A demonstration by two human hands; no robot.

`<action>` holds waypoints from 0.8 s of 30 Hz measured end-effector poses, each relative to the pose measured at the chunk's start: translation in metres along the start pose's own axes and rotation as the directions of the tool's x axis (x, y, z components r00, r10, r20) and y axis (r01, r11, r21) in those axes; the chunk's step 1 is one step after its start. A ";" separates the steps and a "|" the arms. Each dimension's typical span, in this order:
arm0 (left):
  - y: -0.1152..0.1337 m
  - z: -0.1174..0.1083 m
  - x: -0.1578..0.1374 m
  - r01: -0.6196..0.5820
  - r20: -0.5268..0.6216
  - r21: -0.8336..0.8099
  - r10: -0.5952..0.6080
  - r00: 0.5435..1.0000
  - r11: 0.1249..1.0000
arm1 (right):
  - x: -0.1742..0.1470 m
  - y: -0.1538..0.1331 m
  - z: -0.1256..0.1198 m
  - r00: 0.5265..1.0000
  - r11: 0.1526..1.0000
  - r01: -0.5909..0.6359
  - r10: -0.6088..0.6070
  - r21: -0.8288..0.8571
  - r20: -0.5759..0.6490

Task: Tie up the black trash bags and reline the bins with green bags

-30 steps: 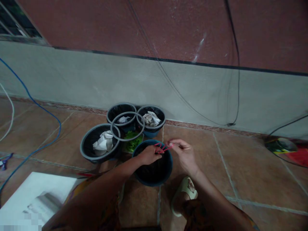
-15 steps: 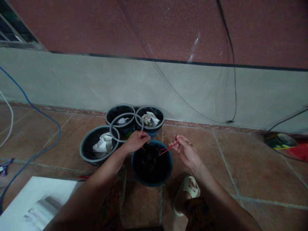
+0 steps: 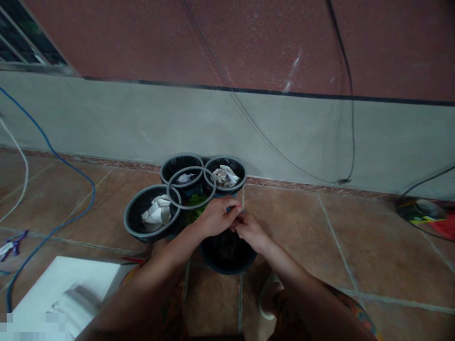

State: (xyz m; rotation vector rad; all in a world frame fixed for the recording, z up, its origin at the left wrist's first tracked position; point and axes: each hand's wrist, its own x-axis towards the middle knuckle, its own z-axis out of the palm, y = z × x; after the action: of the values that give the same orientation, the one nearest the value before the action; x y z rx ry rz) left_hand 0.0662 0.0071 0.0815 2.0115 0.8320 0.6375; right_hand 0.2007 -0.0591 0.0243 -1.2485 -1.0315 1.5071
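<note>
My left hand [image 3: 219, 217] and my right hand [image 3: 250, 230] meet over the far rim of a dark bin [image 3: 229, 270] that stands on the floor between my feet. The fingers of both are closed and pressed together. They pinch the red drawstring of the black bag in the bin, which is now almost wholly hidden by the fingers. The bag's dark bunched top [image 3: 225, 244] shows dimly inside the bin, below my hands.
Three lined bins with crumpled paper [image 3: 156, 211] stand behind, by the wall. A loose grey ring [image 3: 214, 189] rests across them, above something green [image 3: 195, 201]. A blue cable [image 3: 80, 177] and a white board-like surface [image 3: 46, 284] lie left; a red object [image 3: 444, 228] lies far right.
My hands, which were apart with the red drawstring stretched out between the bag and my fingers, have come together over the bin. The view has shifted slightly.
</note>
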 end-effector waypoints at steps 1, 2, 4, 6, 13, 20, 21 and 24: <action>-0.006 -0.001 0.000 0.008 -0.026 -0.042 -0.009 1.000 0.999 | 0.001 0.000 -0.001 1.000 1.000 0.000 0.000 -0.007 -0.009; -0.013 -0.002 0.000 0.030 -0.063 -0.099 -0.036 0.997 0.995 | 0.003 -0.001 -0.004 1.000 1.000 -0.007 0.007 -0.004 -0.013; -0.030 -0.001 0.000 0.099 -0.105 -0.235 -0.127 0.986 0.967 | 0.004 -0.004 -0.012 1.000 0.999 -0.030 0.030 0.025 -0.002; -0.045 0.004 -0.002 0.155 -0.011 -0.315 -0.167 0.986 0.936 | 0.003 -0.008 -0.020 0.998 0.997 -0.049 0.047 0.067 0.037; -0.062 0.043 -0.004 0.113 0.345 -0.285 -0.008 0.938 0.952 | -0.003 -0.021 -0.036 0.990 0.978 -0.049 0.020 0.201 0.143; -0.075 0.043 0.005 0.341 0.138 -0.562 -0.321 0.937 0.753 | 0.005 -0.022 -0.075 0.951 0.992 0.017 0.024 0.129 -0.307; -0.076 0.044 0.005 0.371 0.129 -0.610 -0.373 0.919 0.701 | 0.008 -0.018 -0.080 0.932 0.999 0.016 0.004 0.052 -0.362; -0.076 0.049 0.007 0.422 0.107 -0.672 -0.484 0.868 0.608 | 0.011 -0.001 -0.087 0.915 0.966 0.020 -0.122 -0.258 -0.384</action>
State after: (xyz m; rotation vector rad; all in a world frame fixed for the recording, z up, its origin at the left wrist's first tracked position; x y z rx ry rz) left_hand 0.0805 0.0197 -0.0070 1.0412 0.9428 0.6106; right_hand 0.2861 -0.0431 0.0096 -1.5969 -0.9975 1.0255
